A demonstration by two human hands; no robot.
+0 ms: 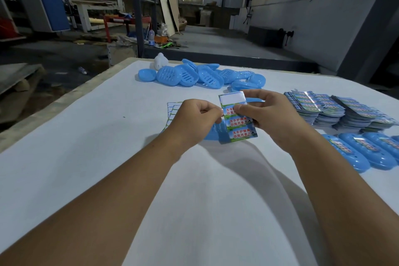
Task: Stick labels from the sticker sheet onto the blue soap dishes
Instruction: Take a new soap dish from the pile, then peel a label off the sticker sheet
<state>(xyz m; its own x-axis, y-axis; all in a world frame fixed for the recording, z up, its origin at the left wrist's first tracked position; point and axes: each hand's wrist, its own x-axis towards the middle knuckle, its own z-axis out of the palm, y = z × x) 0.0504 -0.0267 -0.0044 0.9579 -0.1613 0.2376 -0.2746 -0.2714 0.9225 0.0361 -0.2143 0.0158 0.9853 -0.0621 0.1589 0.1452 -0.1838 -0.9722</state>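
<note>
1. The left hand (194,117) and right hand (265,112) pinch one sticker sheet (238,123) above a blue soap dish (212,134).
2. Its labels carry red Chinese writing, including "你我共参与".
3. More soap dishes (190,74) and sheet stacks (336,110) lie on the white table (86,136) in a dim workshop.

Red "洗手护健康 你我共参与" on each label of the sticker sheet (239,124).

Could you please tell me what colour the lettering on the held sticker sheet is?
Red, on the sticker sheet; head view.
</note>
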